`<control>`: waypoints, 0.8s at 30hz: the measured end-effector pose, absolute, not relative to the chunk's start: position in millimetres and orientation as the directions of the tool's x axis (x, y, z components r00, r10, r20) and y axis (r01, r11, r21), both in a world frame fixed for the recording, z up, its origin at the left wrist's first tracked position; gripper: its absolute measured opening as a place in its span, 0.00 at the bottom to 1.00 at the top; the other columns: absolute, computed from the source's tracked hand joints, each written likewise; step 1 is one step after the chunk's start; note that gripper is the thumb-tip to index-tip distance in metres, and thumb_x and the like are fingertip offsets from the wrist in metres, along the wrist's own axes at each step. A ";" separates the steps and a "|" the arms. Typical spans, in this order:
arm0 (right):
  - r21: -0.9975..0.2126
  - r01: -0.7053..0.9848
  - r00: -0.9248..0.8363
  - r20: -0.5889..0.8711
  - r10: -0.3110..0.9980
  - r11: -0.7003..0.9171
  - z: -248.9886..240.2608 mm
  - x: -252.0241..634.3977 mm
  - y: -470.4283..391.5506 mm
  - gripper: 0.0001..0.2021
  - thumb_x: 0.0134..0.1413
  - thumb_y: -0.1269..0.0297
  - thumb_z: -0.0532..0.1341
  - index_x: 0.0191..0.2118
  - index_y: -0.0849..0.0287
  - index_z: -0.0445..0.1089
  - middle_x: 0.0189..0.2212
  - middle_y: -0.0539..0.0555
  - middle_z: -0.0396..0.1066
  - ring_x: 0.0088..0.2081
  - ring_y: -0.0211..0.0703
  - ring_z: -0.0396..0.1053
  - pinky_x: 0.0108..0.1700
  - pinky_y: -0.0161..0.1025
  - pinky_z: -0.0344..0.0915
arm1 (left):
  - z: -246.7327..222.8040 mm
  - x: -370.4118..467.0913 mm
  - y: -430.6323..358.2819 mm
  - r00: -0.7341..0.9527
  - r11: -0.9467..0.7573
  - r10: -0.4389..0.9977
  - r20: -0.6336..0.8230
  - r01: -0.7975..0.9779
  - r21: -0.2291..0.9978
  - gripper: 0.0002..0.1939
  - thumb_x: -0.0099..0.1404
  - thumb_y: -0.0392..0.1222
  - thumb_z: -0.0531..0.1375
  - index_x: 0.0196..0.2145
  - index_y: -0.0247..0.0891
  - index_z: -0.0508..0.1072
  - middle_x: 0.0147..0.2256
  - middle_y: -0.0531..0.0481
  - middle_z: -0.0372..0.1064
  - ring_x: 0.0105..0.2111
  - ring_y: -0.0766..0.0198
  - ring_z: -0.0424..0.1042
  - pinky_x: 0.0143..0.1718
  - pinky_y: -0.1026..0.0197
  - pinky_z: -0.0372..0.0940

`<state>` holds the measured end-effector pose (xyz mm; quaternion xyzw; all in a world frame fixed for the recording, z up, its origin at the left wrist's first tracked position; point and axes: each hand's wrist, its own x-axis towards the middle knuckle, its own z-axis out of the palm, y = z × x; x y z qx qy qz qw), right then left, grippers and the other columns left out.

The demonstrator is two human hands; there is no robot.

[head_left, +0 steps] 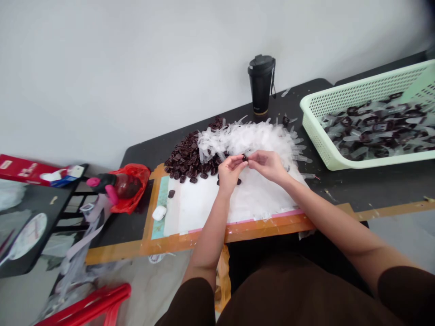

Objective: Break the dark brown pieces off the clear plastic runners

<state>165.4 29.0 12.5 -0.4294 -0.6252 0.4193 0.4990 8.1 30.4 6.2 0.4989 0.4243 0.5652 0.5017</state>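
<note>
My left hand [231, 171] and my right hand [267, 165] meet over the white work sheet [204, 206]. Pinched between their fingertips is a small dark brown piece [245, 157], partly hidden by the fingers. Just beyond lies a heap of translucent white strips [244, 138]. Left of it spreads a pile of similar dark brown pieces [188, 156], glossy and roughly square. A few loose ones rest on the sheet near my left wrist, and a single dark piece [171, 194] sits farther left.
A pale green basket [340, 159] at right holds many dark pieces with translucent strips. Behind the heap stands a black tumbler [261, 86]. Leftward are a white earbud case [159, 213], a bottle [127, 185] in a red bag [144, 174], and a red box [23, 170].
</note>
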 end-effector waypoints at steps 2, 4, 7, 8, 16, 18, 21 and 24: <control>-0.959 0.094 -0.149 0.251 0.956 0.267 10.4 165.4 30.5 0.11 0.51 0.58 0.63 0.36 0.61 0.73 0.30 0.56 0.75 0.31 0.45 0.74 0.34 0.42 0.71 | 6.6 7.6 30.6 -0.017 -0.149 0.989 0.148 -0.145 0.978 0.16 0.49 0.41 0.71 0.37 0.38 0.77 0.37 0.47 0.76 0.38 0.62 0.75 0.46 0.55 0.69; -0.961 0.105 -0.151 0.240 0.959 0.257 10.4 164.7 30.6 0.13 0.51 0.57 0.63 0.39 0.60 0.73 0.31 0.55 0.74 0.30 0.44 0.73 0.33 0.42 0.72 | 7.5 7.5 30.4 -0.035 -0.155 0.988 0.151 -0.144 0.977 0.16 0.50 0.41 0.71 0.37 0.37 0.77 0.36 0.47 0.76 0.37 0.62 0.75 0.45 0.55 0.69; -0.975 0.064 -0.148 0.201 0.968 0.212 12.8 163.0 29.0 0.17 0.52 0.55 0.63 0.46 0.58 0.70 0.33 0.54 0.73 0.26 0.41 0.73 0.27 0.40 0.72 | 9.2 8.3 29.3 -0.038 -0.150 0.989 0.146 -0.142 0.979 0.16 0.50 0.41 0.71 0.37 0.37 0.77 0.36 0.47 0.76 0.37 0.62 0.75 0.45 0.56 0.69; -0.980 0.042 -0.134 0.190 0.973 0.197 13.6 162.6 28.5 0.19 0.51 0.54 0.64 0.47 0.58 0.69 0.34 0.54 0.73 0.25 0.41 0.73 0.27 0.40 0.72 | 9.5 8.8 29.0 -0.034 -0.146 0.989 0.143 -0.143 0.979 0.16 0.50 0.41 0.71 0.37 0.37 0.77 0.36 0.47 0.77 0.37 0.62 0.75 0.44 0.57 0.69; -0.989 0.087 -0.011 0.115 0.993 0.116 12.2 166.0 30.5 0.15 0.49 0.52 0.66 0.35 0.60 0.72 0.28 0.56 0.76 0.31 0.50 0.77 0.35 0.45 0.73 | 7.4 11.2 28.3 -0.022 -0.024 1.000 0.018 -0.292 0.956 0.14 0.51 0.43 0.70 0.36 0.37 0.77 0.34 0.48 0.77 0.37 0.62 0.76 0.46 0.56 0.68; -0.986 0.065 -0.014 0.152 0.988 0.152 14.6 167.2 30.7 0.18 0.48 0.51 0.66 0.39 0.59 0.72 0.34 0.57 0.77 0.34 0.50 0.77 0.38 0.45 0.73 | 8.5 11.6 28.3 -0.011 0.014 1.000 -0.019 -0.356 0.934 0.14 0.51 0.42 0.70 0.36 0.36 0.77 0.34 0.49 0.77 0.36 0.62 0.76 0.47 0.55 0.68; -0.988 -0.051 -0.041 0.147 0.988 0.145 20.0 168.6 30.4 0.22 0.46 0.50 0.68 0.43 0.59 0.71 0.39 0.58 0.76 0.40 0.51 0.76 0.44 0.47 0.72 | 11.6 11.9 28.3 -0.015 0.057 0.997 -0.070 -0.414 0.909 0.14 0.50 0.42 0.71 0.35 0.36 0.76 0.34 0.49 0.77 0.36 0.61 0.77 0.49 0.53 0.67; -0.974 -0.191 -0.108 0.143 0.984 0.121 24.8 170.8 30.3 0.17 0.45 0.51 0.69 0.35 0.58 0.72 0.36 0.57 0.77 0.41 0.50 0.75 0.47 0.47 0.70 | 14.1 12.0 28.2 -0.019 0.092 0.993 -0.112 -0.442 0.892 0.16 0.49 0.42 0.71 0.35 0.35 0.76 0.34 0.48 0.77 0.38 0.60 0.77 0.51 0.52 0.66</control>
